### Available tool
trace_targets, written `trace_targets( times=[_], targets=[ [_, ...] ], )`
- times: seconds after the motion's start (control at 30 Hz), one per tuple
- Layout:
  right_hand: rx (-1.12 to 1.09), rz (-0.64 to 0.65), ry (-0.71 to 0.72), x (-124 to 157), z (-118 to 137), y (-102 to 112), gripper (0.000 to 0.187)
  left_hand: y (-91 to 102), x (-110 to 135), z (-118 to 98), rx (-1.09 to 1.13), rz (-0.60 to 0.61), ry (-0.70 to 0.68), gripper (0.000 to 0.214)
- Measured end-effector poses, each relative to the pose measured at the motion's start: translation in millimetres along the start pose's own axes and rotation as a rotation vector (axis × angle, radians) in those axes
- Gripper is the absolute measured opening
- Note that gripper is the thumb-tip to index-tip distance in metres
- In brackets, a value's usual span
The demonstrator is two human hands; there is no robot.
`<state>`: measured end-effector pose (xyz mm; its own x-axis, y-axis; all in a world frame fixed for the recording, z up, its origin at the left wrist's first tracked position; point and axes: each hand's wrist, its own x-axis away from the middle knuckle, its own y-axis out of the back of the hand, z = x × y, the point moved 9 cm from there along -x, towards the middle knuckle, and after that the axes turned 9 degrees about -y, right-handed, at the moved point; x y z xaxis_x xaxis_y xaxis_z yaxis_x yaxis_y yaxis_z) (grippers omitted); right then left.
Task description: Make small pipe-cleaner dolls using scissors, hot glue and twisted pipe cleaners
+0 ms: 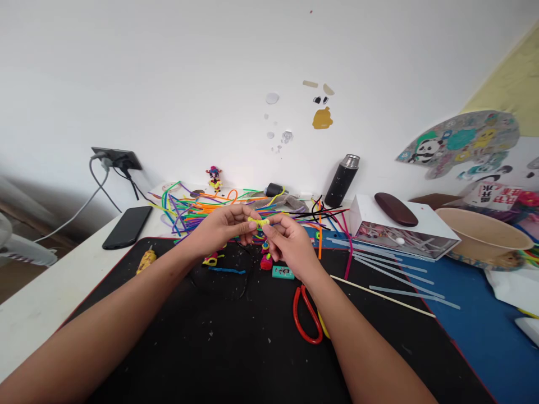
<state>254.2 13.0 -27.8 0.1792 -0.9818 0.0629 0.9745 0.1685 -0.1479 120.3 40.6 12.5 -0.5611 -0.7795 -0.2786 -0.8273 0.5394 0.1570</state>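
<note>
Both my hands meet above the black desk mat (236,348) and pinch a small yellow pipe-cleaner piece (258,222) between them. My left hand (223,227) grips its left end with thumb and fingers closed. My right hand (288,242) pinches the right end. Behind the hands lies a heap of coloured pipe cleaners (202,210). Under the hands sit small finished bits: a yellow-red piece (209,260), a blue strip (227,270), a red-pink piece (265,261) and a teal block (283,272).
Red-handled scissors (306,317) lie by my right forearm. A thin wooden stick (381,295) and clear glue sticks (391,269) lie to the right. A phone (127,226), a black flask (342,180), a white box (404,230) and a bowl (480,238) ring the mat.
</note>
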Motion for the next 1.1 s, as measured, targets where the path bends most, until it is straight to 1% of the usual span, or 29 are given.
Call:
trace_targets(
  times=[0.17,0.3,0.4,0.53,0.67,0.87,1.1],
  targets=[
    [0.009,0.006,0.007,0,0,-1,0.043,1.4,1,0,-0.006,-0.021,0.017,0.031],
    [0.014,0.006,0.018,0,2,-1,0.040,0.5,0,1,-0.003,-0.004,0.020,0.033],
    [0.018,0.001,0.018,0,3,-1,0.041,-1.3,0,-2,-0.005,0.022,0.007,0.035],
    [0.017,-0.002,0.015,0,3,0,0.042,-4.2,1,-8,-0.067,0.060,0.002,0.036],
    [0.014,0.000,0.016,0,2,-1,0.041,-4.1,1,-11,-0.126,0.051,-0.013,0.030],
    [0.027,-0.020,-0.005,-3,-5,0,0.042,-1.3,1,-1,-0.159,0.016,0.006,0.034],
    [0.020,-0.018,0.004,-4,-7,-1,0.042,-0.9,0,8,-0.080,-0.021,0.014,0.043]
  ],
)
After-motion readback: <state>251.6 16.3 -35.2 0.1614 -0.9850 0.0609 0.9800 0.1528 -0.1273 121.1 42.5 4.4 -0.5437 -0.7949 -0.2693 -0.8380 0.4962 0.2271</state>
